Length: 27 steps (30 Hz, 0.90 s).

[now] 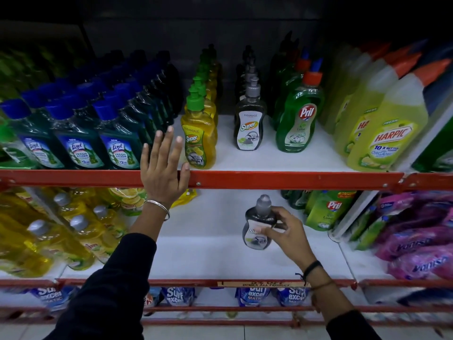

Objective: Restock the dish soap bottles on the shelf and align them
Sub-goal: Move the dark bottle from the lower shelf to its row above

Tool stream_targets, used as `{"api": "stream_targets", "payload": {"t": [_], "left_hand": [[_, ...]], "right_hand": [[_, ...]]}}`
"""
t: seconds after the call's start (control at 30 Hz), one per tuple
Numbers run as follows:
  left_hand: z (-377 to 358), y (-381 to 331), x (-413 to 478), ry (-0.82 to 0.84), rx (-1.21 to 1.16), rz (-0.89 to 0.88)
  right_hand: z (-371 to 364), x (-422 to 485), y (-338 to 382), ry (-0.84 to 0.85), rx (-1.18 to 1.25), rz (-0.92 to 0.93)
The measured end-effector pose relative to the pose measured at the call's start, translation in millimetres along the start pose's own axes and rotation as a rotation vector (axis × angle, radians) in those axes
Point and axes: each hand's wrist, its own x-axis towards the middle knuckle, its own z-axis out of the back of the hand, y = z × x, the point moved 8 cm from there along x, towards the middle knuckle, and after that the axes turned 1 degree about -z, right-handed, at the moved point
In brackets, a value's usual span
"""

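Left hand (163, 168) raised with fingers spread flat; right hand (284, 229) curled in a grip.

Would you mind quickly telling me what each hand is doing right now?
Left hand: open, fingers spread, empty, raised at the red shelf edge.
Right hand: closed around a dark grey dish soap bottle.
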Motion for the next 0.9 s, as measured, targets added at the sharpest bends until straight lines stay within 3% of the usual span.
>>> {"api": "stream_targets", "payload": {"t": [0.4, 0.53, 0.9], "left_hand": [[0.8, -0.2, 1.1, -0.012, -0.007, -0.017], [1.0, -0.6, 1.0, -0.014, -0.004, -0.025], [1.0, -0.7, -0.3, -0.017, -0.013, -0.022]], "right_hand": [[53.6, 35.5, 189.7, -0.392, 0.102, 0.481], [54.5, 68.2, 183.3, -0.448, 0.144, 0.424], [24.4, 103.1, 152.1, -0.339, 0.0, 0.284]]}}
